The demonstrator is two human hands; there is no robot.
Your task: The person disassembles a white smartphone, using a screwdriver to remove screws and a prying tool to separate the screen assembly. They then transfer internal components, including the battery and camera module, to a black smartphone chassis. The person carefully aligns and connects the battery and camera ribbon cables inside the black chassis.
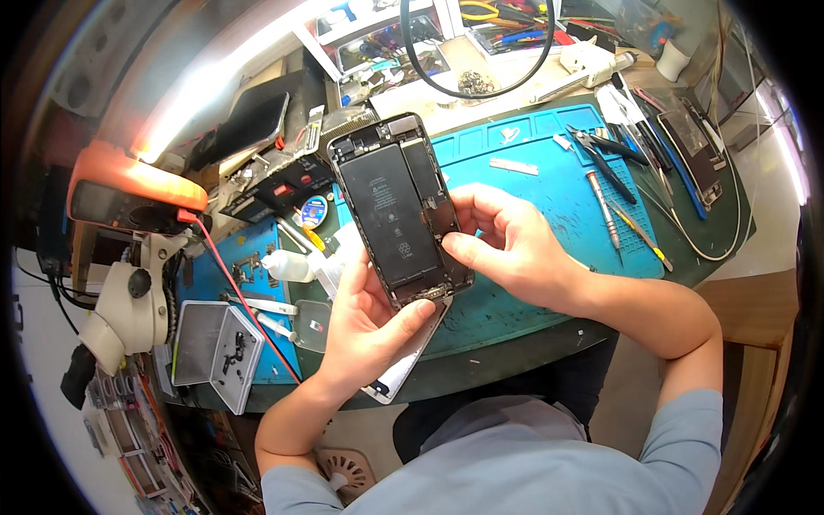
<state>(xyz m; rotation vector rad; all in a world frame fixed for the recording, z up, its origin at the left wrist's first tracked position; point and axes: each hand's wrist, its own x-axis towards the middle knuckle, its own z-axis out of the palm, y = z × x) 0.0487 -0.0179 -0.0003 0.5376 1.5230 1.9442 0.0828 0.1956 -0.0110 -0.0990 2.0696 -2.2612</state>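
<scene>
An opened smartphone (388,215) is held up over the bench, its black battery and inner parts facing me. My left hand (365,322) grips its lower left corner, thumb along the bottom edge and fingers behind. On the phone's right side, my right hand (506,236) closes round the edge, with the thumb on the inner parts beside the battery. Under the phone and my left hand lies a white panel (403,369), partly hidden. The blue work mat (549,197) spreads beneath and to the right.
Pliers (601,163), a screwdriver (604,215) and tweezers lie on the right. An orange multimeter (129,189) with a red lead stands left, above a microscope arm (129,309). An open grey box (223,352) holds small dark parts. A black cable loop (412,60) hangs at the back.
</scene>
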